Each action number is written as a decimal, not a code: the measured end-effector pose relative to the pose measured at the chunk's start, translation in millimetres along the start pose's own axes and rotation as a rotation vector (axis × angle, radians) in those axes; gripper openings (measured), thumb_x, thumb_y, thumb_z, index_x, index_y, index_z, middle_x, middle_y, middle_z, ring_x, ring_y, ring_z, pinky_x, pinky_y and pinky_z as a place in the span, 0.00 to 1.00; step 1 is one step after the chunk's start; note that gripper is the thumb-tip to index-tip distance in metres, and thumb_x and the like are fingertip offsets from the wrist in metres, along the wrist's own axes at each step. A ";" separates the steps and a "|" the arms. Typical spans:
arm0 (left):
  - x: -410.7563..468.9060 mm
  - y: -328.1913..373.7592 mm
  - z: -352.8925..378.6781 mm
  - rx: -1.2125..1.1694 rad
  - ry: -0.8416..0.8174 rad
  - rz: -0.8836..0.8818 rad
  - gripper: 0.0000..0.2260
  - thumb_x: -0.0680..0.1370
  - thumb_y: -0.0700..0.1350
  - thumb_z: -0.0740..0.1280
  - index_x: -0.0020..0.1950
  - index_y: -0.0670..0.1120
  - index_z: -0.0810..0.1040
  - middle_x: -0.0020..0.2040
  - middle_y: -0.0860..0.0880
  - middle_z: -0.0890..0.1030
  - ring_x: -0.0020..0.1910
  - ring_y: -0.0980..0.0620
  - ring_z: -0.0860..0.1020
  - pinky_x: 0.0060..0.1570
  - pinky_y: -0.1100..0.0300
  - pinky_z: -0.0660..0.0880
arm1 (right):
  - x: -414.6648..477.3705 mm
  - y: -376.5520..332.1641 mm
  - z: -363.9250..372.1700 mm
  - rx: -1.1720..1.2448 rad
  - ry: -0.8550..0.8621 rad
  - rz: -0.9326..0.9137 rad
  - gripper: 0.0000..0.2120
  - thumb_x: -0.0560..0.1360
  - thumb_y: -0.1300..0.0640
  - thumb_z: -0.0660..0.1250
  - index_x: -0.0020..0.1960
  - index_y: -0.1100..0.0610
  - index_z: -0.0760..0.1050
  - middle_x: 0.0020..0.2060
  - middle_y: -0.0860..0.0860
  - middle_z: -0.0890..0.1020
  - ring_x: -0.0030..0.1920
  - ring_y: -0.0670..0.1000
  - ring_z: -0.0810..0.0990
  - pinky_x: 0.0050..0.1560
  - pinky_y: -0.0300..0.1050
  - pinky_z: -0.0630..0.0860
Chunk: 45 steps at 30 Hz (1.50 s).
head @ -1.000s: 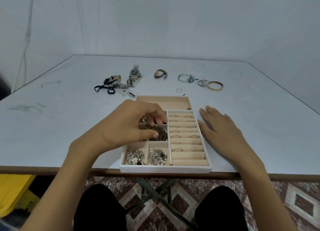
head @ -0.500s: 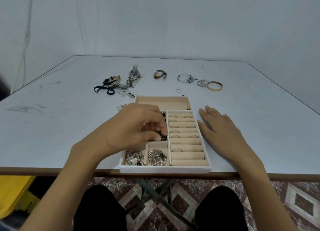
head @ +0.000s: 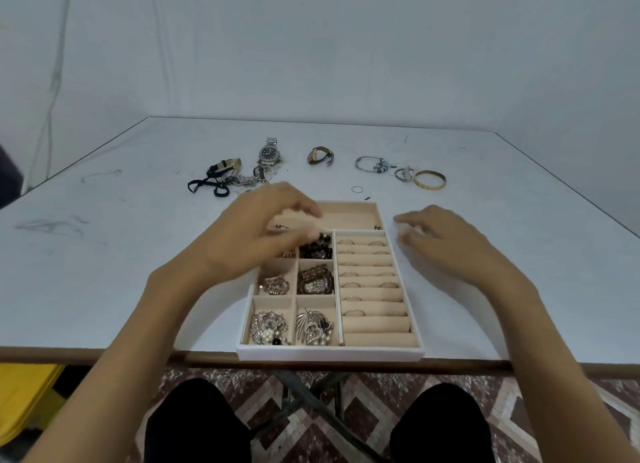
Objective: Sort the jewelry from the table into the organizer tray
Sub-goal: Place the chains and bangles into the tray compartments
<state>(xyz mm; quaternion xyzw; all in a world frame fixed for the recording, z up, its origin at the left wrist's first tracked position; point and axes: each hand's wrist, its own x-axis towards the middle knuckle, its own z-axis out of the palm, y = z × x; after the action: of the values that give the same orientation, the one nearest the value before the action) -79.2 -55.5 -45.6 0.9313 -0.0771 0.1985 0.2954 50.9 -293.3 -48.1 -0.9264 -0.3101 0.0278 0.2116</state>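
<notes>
Empty, fingers loose: left hand [head: 263, 234], right hand [head: 446, 244]; steel watch [head: 268, 153] likely heavy, slick; pinch across case.

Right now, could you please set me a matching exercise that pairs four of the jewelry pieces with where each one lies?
Things
1. steel watch
2. gold bangle
3. pearl cluster
4. black beads

Places
A. nearest left compartment of the organizer tray
B. on the table, right end of the far row
C. tray compartment beside the ring rolls, next to the left hand
D. on the table, left of the brown-strap watch

Pairs: 1-D, 2-B, 3-A, 4-C
</notes>
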 end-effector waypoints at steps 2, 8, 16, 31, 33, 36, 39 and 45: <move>17.6 -18.8 -1.9 0.185 -0.045 -0.074 0.25 0.73 0.67 0.59 0.62 0.54 0.75 0.62 0.54 0.75 0.61 0.58 0.71 0.60 0.57 0.69 | 23.1 -7.2 -9.2 0.204 -0.025 -0.010 0.15 0.80 0.54 0.59 0.65 0.50 0.75 0.59 0.47 0.76 0.59 0.47 0.72 0.57 0.43 0.67; 62.0 -47.1 17.4 0.287 -0.237 -0.192 0.20 0.78 0.59 0.62 0.60 0.46 0.77 0.54 0.48 0.77 0.54 0.48 0.76 0.52 0.53 0.71 | 71.5 -29.8 1.1 0.256 -0.181 -0.149 0.15 0.80 0.51 0.60 0.55 0.60 0.80 0.52 0.52 0.82 0.50 0.51 0.78 0.54 0.46 0.72; 72.7 -52.1 18.1 0.367 -0.165 -0.170 0.31 0.72 0.69 0.54 0.47 0.45 0.83 0.43 0.46 0.82 0.42 0.50 0.78 0.45 0.54 0.73 | 90.3 -39.0 13.5 0.134 -0.179 -0.215 0.20 0.80 0.49 0.59 0.37 0.62 0.71 0.33 0.56 0.72 0.35 0.50 0.69 0.40 0.46 0.65; 83.3 -82.5 11.8 -0.103 0.016 -0.187 0.17 0.75 0.25 0.58 0.54 0.41 0.80 0.48 0.45 0.82 0.47 0.53 0.80 0.50 0.67 0.78 | 133.7 -7.4 25.5 0.266 0.055 -0.151 0.10 0.75 0.65 0.66 0.54 0.57 0.80 0.43 0.50 0.79 0.34 0.41 0.76 0.34 0.26 0.69; 84.3 -89.1 13.0 -0.078 0.089 -0.160 0.16 0.75 0.26 0.61 0.53 0.41 0.81 0.48 0.46 0.82 0.47 0.55 0.80 0.50 0.71 0.76 | 136.9 -8.2 26.2 0.251 0.065 -0.149 0.10 0.74 0.67 0.67 0.53 0.58 0.81 0.41 0.49 0.79 0.34 0.42 0.76 0.38 0.31 0.74; 85.7 -99.3 12.1 -0.012 0.138 -0.155 0.15 0.75 0.28 0.64 0.54 0.43 0.81 0.51 0.49 0.82 0.50 0.54 0.79 0.52 0.68 0.76 | 139.9 -9.0 24.7 0.274 0.062 -0.129 0.10 0.74 0.68 0.68 0.52 0.60 0.81 0.37 0.47 0.77 0.34 0.42 0.75 0.36 0.29 0.76; 86.8 -107.5 8.6 0.168 0.061 -0.106 0.11 0.76 0.39 0.69 0.58 0.46 0.81 0.54 0.50 0.81 0.54 0.52 0.77 0.52 0.56 0.74 | 141.4 -10.2 22.5 0.270 0.037 -0.120 0.09 0.73 0.67 0.70 0.53 0.61 0.81 0.40 0.50 0.79 0.35 0.44 0.76 0.36 0.28 0.74; 85.3 -106.2 9.2 0.355 -0.007 -0.045 0.11 0.78 0.49 0.67 0.59 0.50 0.82 0.52 0.48 0.80 0.54 0.48 0.75 0.50 0.47 0.73 | 141.7 -10.5 20.3 0.279 0.008 -0.077 0.06 0.73 0.67 0.70 0.49 0.63 0.81 0.43 0.57 0.83 0.35 0.47 0.80 0.41 0.34 0.77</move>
<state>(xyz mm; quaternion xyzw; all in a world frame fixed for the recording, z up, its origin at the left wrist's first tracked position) 29.1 23.3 -72.2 0.9711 -0.0209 0.1989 0.1302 155.5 -195.1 -51.0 -0.8755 -0.3378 0.0586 0.3406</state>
